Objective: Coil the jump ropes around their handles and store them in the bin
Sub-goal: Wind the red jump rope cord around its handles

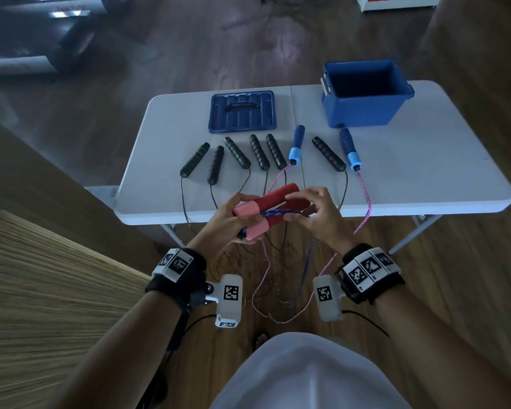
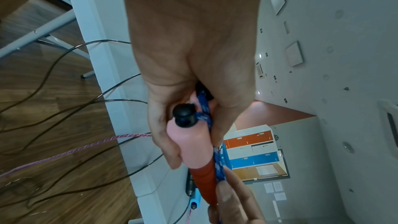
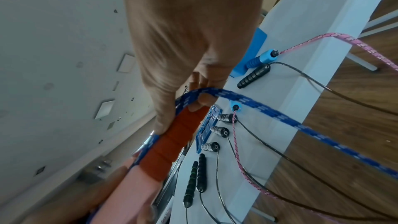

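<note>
The left hand (image 1: pixel 229 221) grips the pink ends of the two red handles (image 1: pixel 273 206), held side by side over the table's (image 1: pixel 425 172) near edge. The right hand (image 1: pixel 316 214) pinches the blue rope (image 3: pixel 269 110) against their far ends. Each turn should probably be laid snug beside the last, under steady tension, with slack fed up from the floor. The bin (image 1: pixel 366 110), at 1 o'clock from the hands, looks empty; its lid (image 1: pixel 242 111) lies flat at 11 o'clock.

White folding table (image 1: pixel 410 172); dark wood floor (image 1: pixel 189 39)
</note>
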